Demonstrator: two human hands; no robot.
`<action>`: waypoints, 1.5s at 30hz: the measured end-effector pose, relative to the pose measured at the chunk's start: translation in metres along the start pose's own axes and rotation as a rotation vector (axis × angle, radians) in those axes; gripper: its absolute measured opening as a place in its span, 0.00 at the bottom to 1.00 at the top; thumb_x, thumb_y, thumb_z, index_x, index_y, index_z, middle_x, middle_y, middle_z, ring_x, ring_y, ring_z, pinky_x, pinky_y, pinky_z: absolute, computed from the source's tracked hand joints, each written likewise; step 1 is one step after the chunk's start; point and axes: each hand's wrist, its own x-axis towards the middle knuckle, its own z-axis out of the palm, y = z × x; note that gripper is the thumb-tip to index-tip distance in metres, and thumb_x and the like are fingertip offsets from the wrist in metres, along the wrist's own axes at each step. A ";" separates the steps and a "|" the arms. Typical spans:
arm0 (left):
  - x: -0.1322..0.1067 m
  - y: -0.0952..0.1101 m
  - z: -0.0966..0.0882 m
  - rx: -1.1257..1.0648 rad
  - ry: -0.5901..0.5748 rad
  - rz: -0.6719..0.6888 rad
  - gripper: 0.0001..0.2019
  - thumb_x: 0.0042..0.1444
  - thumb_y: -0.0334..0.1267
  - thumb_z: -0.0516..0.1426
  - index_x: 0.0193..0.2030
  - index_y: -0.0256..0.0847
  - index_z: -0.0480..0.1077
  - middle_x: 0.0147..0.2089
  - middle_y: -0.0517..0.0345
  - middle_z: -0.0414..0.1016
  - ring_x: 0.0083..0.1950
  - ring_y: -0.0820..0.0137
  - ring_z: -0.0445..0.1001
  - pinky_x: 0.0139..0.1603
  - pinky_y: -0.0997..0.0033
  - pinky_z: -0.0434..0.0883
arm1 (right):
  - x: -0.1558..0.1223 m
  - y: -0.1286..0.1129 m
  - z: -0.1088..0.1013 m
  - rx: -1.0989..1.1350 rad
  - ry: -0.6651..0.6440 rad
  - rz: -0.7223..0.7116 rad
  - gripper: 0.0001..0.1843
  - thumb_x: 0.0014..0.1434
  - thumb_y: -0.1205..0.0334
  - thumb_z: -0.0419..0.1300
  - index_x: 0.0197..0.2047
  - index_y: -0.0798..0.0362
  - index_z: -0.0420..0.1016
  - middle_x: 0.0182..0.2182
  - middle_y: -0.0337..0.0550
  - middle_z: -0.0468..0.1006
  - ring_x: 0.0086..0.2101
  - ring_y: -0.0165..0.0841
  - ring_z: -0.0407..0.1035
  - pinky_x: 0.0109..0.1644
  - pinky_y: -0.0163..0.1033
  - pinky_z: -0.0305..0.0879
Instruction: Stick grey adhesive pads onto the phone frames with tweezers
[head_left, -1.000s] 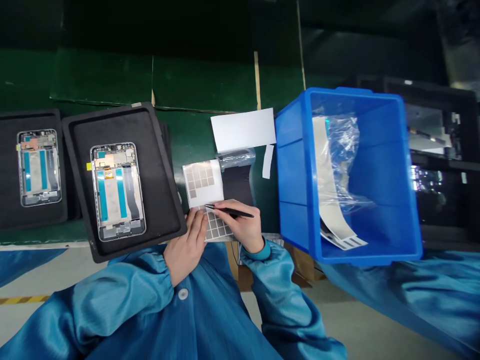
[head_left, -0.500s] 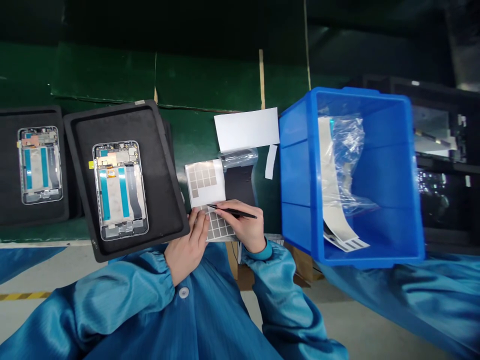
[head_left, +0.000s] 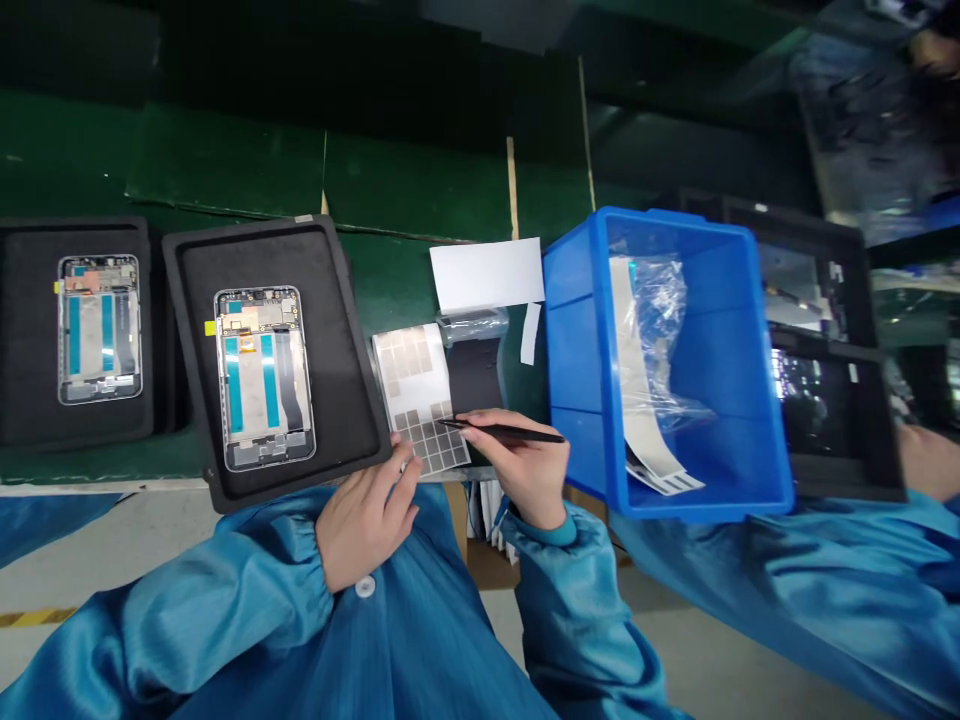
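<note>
My right hand (head_left: 525,462) is closed around black tweezers (head_left: 510,432), held like a pen. Their tip is over a sheet of grey square stickers (head_left: 431,443), at its upper right part. My left hand (head_left: 369,515) has its fingers stretched out at the sheet's lower left edge. A small pale spot shows by its fingertips; I cannot tell what it is. Above the squares, the sheet has a white stretch and more squares. Left of the sheet, an opened phone (head_left: 266,380) with its inner parts showing lies in a black tray (head_left: 341,400).
A second black tray (head_left: 30,400) with another opened phone (head_left: 100,330) is at far left. A blue bin (head_left: 585,370) holds strips and clear plastic film. White paper (head_left: 487,275) and a narrow strip (head_left: 530,333) lie behind the sheet. A co-worker's hand (head_left: 930,462) is at far right.
My right hand with the tweezers has moved right and slightly down over the sheet. My left hand has drawn back from the squares toward the sheet's near edge. The view has shifted.
</note>
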 end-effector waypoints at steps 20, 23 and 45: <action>0.000 -0.004 0.013 0.119 -0.273 -0.082 0.32 0.62 0.37 0.60 0.71 0.28 0.58 0.74 0.38 0.57 0.74 0.54 0.59 0.59 0.61 0.74 | 0.004 0.013 0.016 -0.034 -0.003 0.060 0.08 0.51 0.57 0.74 0.34 0.51 0.84 0.33 0.45 0.87 0.35 0.41 0.82 0.42 0.46 0.80; -0.004 0.004 -0.004 0.052 -0.170 -0.058 0.29 0.60 0.35 0.60 0.67 0.28 0.63 0.70 0.38 0.64 0.69 0.53 0.67 0.59 0.60 0.74 | -0.003 -0.007 0.001 0.037 0.053 0.056 0.07 0.50 0.60 0.75 0.34 0.49 0.84 0.33 0.44 0.87 0.35 0.41 0.82 0.41 0.44 0.81; 0.016 -0.067 -0.156 -0.877 0.026 -0.597 0.05 0.58 0.34 0.60 0.32 0.39 0.77 0.24 0.65 0.70 0.23 0.80 0.61 0.23 0.80 0.60 | -0.001 -0.121 0.073 0.243 -0.223 -0.035 0.08 0.49 0.64 0.76 0.34 0.47 0.85 0.32 0.42 0.87 0.33 0.40 0.83 0.40 0.42 0.83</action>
